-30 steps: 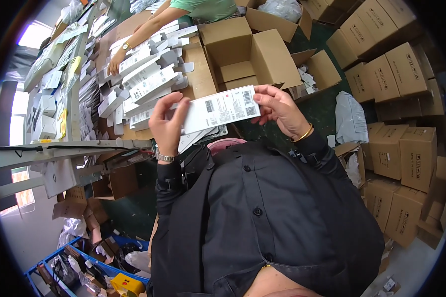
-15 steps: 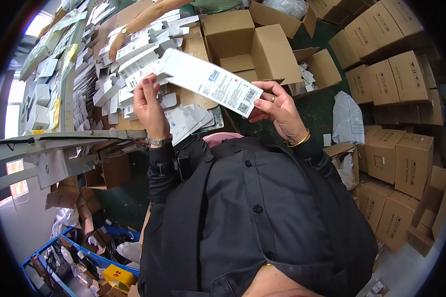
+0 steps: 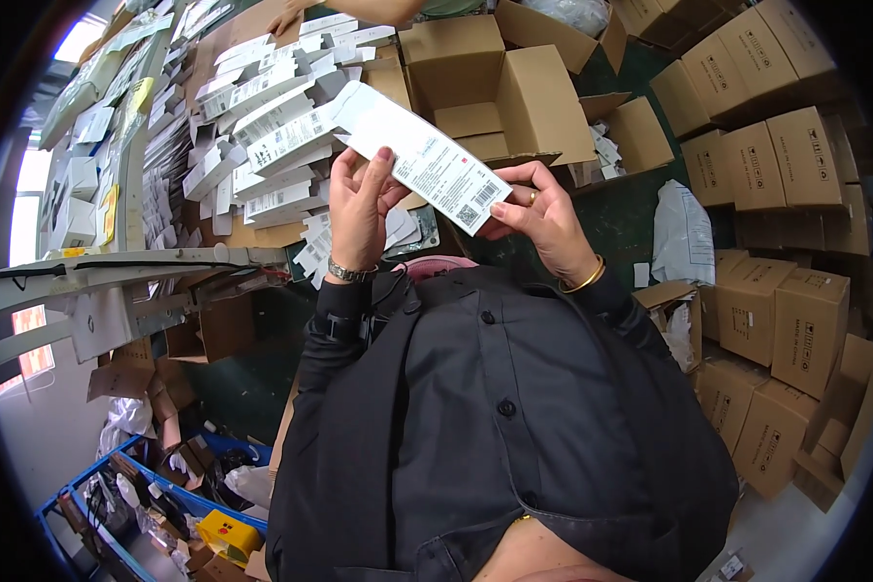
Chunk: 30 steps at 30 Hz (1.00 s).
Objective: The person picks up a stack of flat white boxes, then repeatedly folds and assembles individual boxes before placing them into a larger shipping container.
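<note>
While tilted, white labelled packet [image 3: 419,155] between left hand [image 3: 357,209] and right hand [image 3: 543,215].

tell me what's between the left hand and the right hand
In the head view, the long white labelled box spans between the left hand and right hand; both grip it.

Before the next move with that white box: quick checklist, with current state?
1. Both hands on the white box: ok, left hand and right hand each hold it.
2. Box clear of the table: ok, held up in the air.
3. Label side visible: ok, it faces the camera.
4. Box flaps shut: cannot tell.
5. Open carton ahead has room: ok, its inside looks mostly bare.
6. Co-worker's hand clear: ok, at the far edge.
</note>
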### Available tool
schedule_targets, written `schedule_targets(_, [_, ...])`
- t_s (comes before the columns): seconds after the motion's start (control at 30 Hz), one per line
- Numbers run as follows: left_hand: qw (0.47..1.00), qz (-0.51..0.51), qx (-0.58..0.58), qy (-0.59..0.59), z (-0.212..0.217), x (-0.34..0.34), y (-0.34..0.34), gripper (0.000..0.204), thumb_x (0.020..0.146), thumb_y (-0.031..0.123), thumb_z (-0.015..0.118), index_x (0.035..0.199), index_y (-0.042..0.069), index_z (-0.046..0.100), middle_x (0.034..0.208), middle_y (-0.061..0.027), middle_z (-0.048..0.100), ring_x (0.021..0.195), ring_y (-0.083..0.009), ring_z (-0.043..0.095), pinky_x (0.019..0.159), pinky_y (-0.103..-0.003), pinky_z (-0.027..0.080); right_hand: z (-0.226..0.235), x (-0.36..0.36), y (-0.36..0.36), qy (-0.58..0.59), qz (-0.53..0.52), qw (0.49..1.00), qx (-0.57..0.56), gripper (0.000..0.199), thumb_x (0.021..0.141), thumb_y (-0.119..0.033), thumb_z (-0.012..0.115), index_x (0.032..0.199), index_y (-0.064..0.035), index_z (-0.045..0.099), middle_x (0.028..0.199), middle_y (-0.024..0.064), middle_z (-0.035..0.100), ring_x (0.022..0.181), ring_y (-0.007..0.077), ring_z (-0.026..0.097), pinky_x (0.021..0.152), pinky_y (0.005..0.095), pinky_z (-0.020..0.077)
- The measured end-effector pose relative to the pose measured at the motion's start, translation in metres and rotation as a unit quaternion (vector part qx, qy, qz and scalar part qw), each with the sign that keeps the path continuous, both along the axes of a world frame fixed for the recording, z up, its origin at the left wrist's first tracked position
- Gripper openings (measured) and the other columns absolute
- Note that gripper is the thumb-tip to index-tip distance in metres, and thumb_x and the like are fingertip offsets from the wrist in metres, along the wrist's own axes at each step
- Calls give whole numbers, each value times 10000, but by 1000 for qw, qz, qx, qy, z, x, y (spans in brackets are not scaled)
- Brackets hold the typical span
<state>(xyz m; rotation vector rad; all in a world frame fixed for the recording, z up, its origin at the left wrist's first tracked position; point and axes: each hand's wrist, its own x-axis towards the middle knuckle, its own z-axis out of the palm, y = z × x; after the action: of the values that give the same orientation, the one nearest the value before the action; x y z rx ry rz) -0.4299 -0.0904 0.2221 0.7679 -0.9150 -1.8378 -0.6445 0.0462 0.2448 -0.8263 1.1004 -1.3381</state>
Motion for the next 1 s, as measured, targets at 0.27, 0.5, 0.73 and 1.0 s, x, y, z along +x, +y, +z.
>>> schedule_targets(0.27, [1000, 10, -14, -13, -2, -2, -3, 635, 1015, 216, 699, 1447, -56, 322, 1203, -197, 689, 1015, -203, 723, 836, -324, 627, 1, 0, 0, 13, 10, 1000, 8, 452, 962, -142, 696, 1316, 10, 460, 1243, 195, 672, 1051, 217, 717, 864, 352, 624])
schedule_targets(0.5, [1000, 6, -20, -13, -3, -2, -5, 638, 1013, 206, 699, 1457, -55, 321, 1231, -205, 687, 1074, -214, 716, 849, -327, 629, 1, 1, -1, 16, 14, 1000, 6, 467, 958, -157, 706, 1317, 6, 455, 1242, 194, 673, 1050, 209, 712, 868, 346, 615])
schedule_targets(0.73, [1000, 2, -20, -10, -5, 2, -5, 636, 1017, 202, 691, 1461, -56, 316, 1240, -211, 685, 1104, -221, 711, 861, -335, 632, -2, 1, -2, 22, 21, 1000, 4, 470, 957, -161, 710, 1314, 5, 454, 1234, 188, 674, 1049, 199, 704, 880, 338, 601])
schedule_targets(1.0, [1000, 5, -12, -17, -5, 9, -8, 643, 1015, 199, 693, 1459, -66, 310, 1251, -220, 677, 1106, -228, 711, 879, -351, 627, -2, 8, -7, 20, 25, 999, 11, 472, 956, -154, 714, 1315, 6, 453, 1233, 188, 675, 1051, 190, 699, 869, 327, 596])
